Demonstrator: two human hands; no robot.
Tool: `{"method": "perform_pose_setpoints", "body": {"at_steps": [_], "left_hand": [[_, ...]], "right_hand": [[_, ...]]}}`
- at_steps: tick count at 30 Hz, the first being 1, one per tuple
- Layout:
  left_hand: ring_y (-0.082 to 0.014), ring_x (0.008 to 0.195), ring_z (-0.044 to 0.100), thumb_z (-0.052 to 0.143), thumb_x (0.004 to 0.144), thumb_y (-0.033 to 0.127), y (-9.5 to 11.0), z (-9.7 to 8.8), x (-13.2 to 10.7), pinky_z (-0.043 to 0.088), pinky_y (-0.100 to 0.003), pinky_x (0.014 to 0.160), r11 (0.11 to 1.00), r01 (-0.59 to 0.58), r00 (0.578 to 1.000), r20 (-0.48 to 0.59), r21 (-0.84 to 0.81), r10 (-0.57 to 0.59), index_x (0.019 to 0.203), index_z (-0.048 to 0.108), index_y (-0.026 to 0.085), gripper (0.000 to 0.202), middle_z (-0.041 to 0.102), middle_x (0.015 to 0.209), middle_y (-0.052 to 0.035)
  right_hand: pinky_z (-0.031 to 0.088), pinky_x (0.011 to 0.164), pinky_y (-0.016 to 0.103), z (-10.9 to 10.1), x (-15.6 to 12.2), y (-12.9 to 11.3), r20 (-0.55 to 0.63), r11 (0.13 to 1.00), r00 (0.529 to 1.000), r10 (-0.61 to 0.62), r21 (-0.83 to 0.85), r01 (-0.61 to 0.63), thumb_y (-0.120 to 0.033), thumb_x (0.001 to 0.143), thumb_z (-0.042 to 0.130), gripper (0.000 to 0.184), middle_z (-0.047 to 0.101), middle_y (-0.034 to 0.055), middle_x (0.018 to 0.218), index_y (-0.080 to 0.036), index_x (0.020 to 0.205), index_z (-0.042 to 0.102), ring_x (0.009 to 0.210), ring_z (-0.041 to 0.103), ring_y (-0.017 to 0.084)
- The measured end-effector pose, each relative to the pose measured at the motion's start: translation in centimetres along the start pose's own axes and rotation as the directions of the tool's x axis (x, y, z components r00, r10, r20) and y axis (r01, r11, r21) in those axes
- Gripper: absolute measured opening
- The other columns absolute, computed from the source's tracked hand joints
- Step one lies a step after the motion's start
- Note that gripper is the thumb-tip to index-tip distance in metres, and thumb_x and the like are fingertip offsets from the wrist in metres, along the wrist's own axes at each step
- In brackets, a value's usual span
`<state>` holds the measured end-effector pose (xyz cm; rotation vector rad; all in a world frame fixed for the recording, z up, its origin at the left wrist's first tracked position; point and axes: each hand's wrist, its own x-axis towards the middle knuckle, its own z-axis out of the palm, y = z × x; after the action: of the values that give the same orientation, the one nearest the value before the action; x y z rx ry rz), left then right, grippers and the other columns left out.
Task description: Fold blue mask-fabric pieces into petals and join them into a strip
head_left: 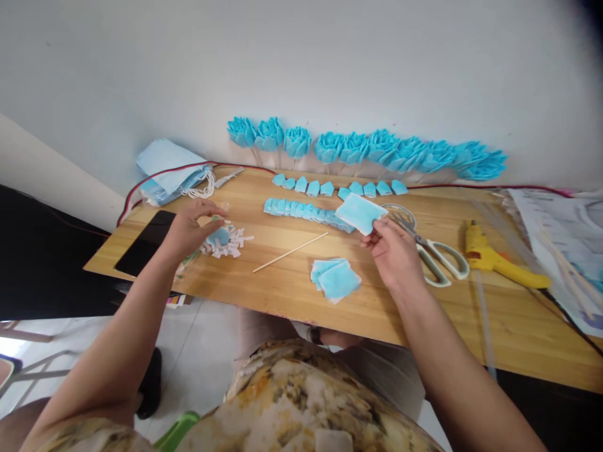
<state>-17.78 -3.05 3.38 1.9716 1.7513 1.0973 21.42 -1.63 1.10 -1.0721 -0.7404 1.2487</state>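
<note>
In my right hand (394, 250) a light-blue rectangle of thin fabric (362, 214) with pale edges is pinched by one corner, held up over the table. My left hand (194, 227) hovers at the left, thumb and fingers apart with a gap between them. Just by its fingertips lies a heap of small white strips (239, 241) with a round blue piece (218, 236) among them. Several more blue fabric rectangles (340, 281) are stacked loosely below my right hand. A thin wooden stick (289, 252) rests between the two hands.
Folded blue pieces (301, 209) lie in rows, one of pointed petals (326, 188). Blue fabric flowers (353, 147) on sticks lean against the wall. Scissors (443, 258) and a yellow glue gun (504, 260) lie right; a black phone (146, 243) and face masks (167, 166) left.
</note>
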Motion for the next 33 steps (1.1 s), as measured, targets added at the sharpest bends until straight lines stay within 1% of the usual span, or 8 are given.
{"method": "perform_pose_setpoints", "body": {"at_steps": [3, 8, 11, 15, 19, 23, 26, 33], "left_hand": [[-0.0220, 0.089, 0.065, 0.071, 0.076, 0.037, 0.13, -0.31, -0.09, 0.051, -0.036, 0.089, 0.999, 0.030, 0.999, 0.033, 0.031, -0.031, 0.099, 0.077, 0.025, 0.027, 0.073, 0.092, -0.0032], [-0.0212, 0.084, 0.067, 0.070, 0.077, 0.036, 0.21, -0.21, -0.12, 0.051, -0.034, 0.085, 0.983, 0.181, 0.983, -0.022, -0.014, -0.181, 0.094, 0.078, 0.023, 0.023, 0.075, 0.083, -0.0020], [-0.0196, 0.076, 0.066, 0.066, 0.080, 0.037, 0.17, 0.00, -0.04, 0.051, -0.034, 0.079, 0.975, 0.215, 0.976, -0.029, -0.052, -0.217, 0.098, 0.077, 0.022, 0.026, 0.073, 0.074, -0.0009], [-0.0183, 0.074, 0.064, 0.070, 0.077, 0.038, -0.10, 0.05, 0.03, 0.050, -0.034, 0.080, 0.981, 0.188, 0.982, -0.006, -0.051, -0.189, 0.106, 0.075, 0.021, 0.034, 0.070, 0.075, -0.0009], [-0.0187, 0.085, 0.063, 0.067, 0.079, 0.033, -0.26, -0.02, 0.02, 0.049, -0.035, 0.089, 0.996, 0.060, 0.996, 0.067, -0.068, -0.055, 0.114, 0.073, 0.021, 0.037, 0.067, 0.084, -0.0018], [-0.0190, 0.089, 0.063, 0.064, 0.079, 0.029, 0.18, -0.14, -0.15, 0.049, -0.035, 0.091, 0.996, -0.024, 0.994, 0.104, -0.088, 0.033, 0.116, 0.073, 0.022, 0.039, 0.068, 0.092, -0.0038], [-0.0197, 0.090, 0.064, 0.066, 0.079, 0.030, 0.42, -0.24, -0.35, 0.049, -0.036, 0.092, 0.998, -0.004, 0.996, 0.093, -0.058, 0.010, 0.113, 0.075, 0.024, 0.036, 0.071, 0.095, -0.0036], [-0.0203, 0.087, 0.068, 0.071, 0.081, 0.040, -0.31, 0.01, -0.59, 0.051, -0.034, 0.089, 0.981, 0.174, 0.985, 0.041, -0.091, -0.170, 0.111, 0.077, 0.026, 0.033, 0.075, 0.087, -0.0020]], "right_hand": [[0.049, 0.046, 0.019, 0.15, -0.12, -0.10, -0.005, 1.000, 1.000, -0.006, 0.007, 0.006, -0.028, 0.057, 0.083, 0.022, 0.061, -0.0044, 0.060, -0.020, 0.066, 0.066, 0.053, 0.056, 0.008], [0.050, 0.047, 0.019, 0.12, -0.10, -0.01, 0.004, 1.000, 1.000, -0.013, 0.007, 0.013, -0.029, 0.060, 0.083, 0.022, 0.059, -0.0046, 0.061, -0.019, 0.067, 0.064, 0.053, 0.056, 0.008], [0.050, 0.047, 0.019, 0.01, -0.03, 0.06, 0.022, 1.000, 1.000, -0.016, -0.004, 0.016, -0.030, 0.062, 0.083, 0.022, 0.059, -0.0042, 0.061, -0.019, 0.068, 0.064, 0.053, 0.056, 0.008], [0.049, 0.047, 0.019, -0.06, 0.01, 0.08, 0.022, 1.000, 1.000, -0.018, -0.004, 0.018, -0.031, 0.061, 0.084, 0.024, 0.058, -0.0045, 0.060, -0.020, 0.067, 0.064, 0.053, 0.055, 0.008], [0.049, 0.048, 0.020, -0.06, -0.02, 0.04, 0.015, 1.000, 1.000, -0.020, -0.011, 0.020, -0.030, 0.061, 0.083, 0.023, 0.059, -0.0048, 0.060, -0.020, 0.068, 0.064, 0.053, 0.056, 0.008], [0.049, 0.047, 0.019, 0.00, -0.04, 0.03, 0.013, 1.000, 1.000, -0.005, -0.002, 0.005, -0.030, 0.060, 0.083, 0.023, 0.059, -0.0048, 0.060, -0.020, 0.067, 0.064, 0.053, 0.055, 0.008], [0.049, 0.047, 0.019, 0.06, -0.05, 0.03, 0.008, 1.000, 1.000, 0.005, 0.005, -0.005, -0.030, 0.058, 0.084, 0.024, 0.061, -0.0044, 0.061, -0.020, 0.067, 0.065, 0.054, 0.055, 0.008], [0.049, 0.047, 0.019, 0.03, -0.05, 0.03, 0.004, 1.000, 1.000, 0.017, -0.001, -0.017, -0.030, 0.057, 0.082, 0.022, 0.061, -0.0038, 0.060, -0.019, 0.067, 0.065, 0.053, 0.056, 0.008]]}}
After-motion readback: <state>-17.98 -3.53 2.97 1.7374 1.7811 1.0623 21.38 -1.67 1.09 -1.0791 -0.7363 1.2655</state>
